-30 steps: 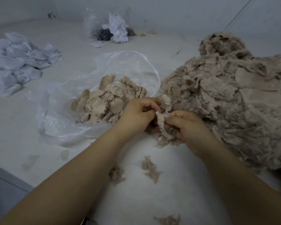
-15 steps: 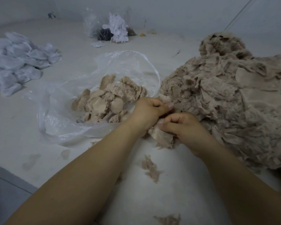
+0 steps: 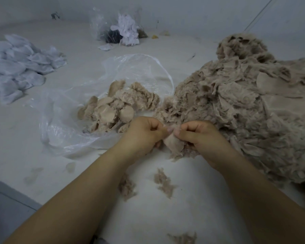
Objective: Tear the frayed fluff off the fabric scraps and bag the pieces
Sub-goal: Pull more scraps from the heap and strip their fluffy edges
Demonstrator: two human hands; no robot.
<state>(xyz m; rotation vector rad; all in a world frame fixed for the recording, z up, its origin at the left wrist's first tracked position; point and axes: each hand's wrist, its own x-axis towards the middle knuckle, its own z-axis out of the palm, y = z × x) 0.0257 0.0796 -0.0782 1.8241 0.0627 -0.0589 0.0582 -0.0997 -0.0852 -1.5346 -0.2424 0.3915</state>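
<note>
At the big pile's point(image 3: 245, 106) seven-o'clock edge, left hand point(image 3: 143, 134) and right hand point(image 3: 199, 136) both pinch one beige scrap point(image 3: 173, 143); bag point(image 3: 63, 124) at ten o'clock.

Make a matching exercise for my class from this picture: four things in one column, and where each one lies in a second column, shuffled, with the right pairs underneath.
Things
1. white scraps
2. big tan heap
3. clear bag
4. tan scrap

Places
A. pinched between the left hand and the right hand
B. far left of the surface
C. open, left of the hands, with tan pieces inside
D. right of the hands

Pairs: 1-B, 2-D, 3-C, 4-A
</note>
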